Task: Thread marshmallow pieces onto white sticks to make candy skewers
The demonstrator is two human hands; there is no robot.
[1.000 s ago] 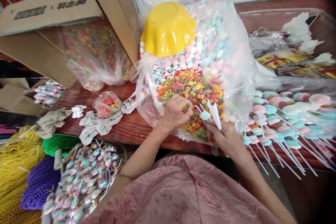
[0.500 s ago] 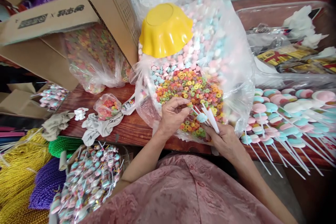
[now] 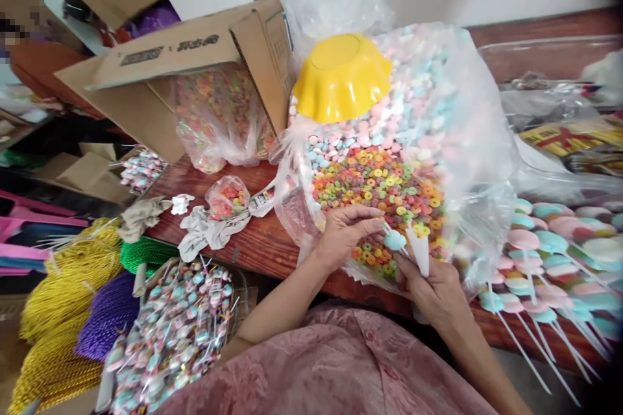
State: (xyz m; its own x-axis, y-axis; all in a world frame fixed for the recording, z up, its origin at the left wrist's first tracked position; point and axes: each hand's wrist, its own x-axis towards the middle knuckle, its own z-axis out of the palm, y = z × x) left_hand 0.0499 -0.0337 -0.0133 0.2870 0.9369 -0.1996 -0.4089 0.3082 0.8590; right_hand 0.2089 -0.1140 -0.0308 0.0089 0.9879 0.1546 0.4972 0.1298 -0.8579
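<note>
My right hand (image 3: 435, 286) grips a bundle of white plastic sticks (image 3: 419, 248), one of them carrying a pale blue candy disc (image 3: 394, 240). My left hand (image 3: 346, 232) pinches at the tip of that stick, just left of the disc. Both hands hover over an open clear plastic bag (image 3: 467, 162) holding a heap of coloured candy rings (image 3: 377, 185) with pink and blue candies behind. A yellow scalloped bowl (image 3: 342, 78) lies upside down on the candies at the back of the bag.
Finished pastel lollipops on sticks (image 3: 545, 253) lie spread on the wooden table (image 3: 257, 243) at right. A cardboard box (image 3: 195, 71) with a bag of rings stands behind left. Wrapped lollipops (image 3: 178, 331) and coils of yellow, green and purple cord (image 3: 78, 298) sit lower left.
The view has swung to the left and down. My left hand left the ring heap and came to the stick tip; the sticks in my right hand now point more upright.
</note>
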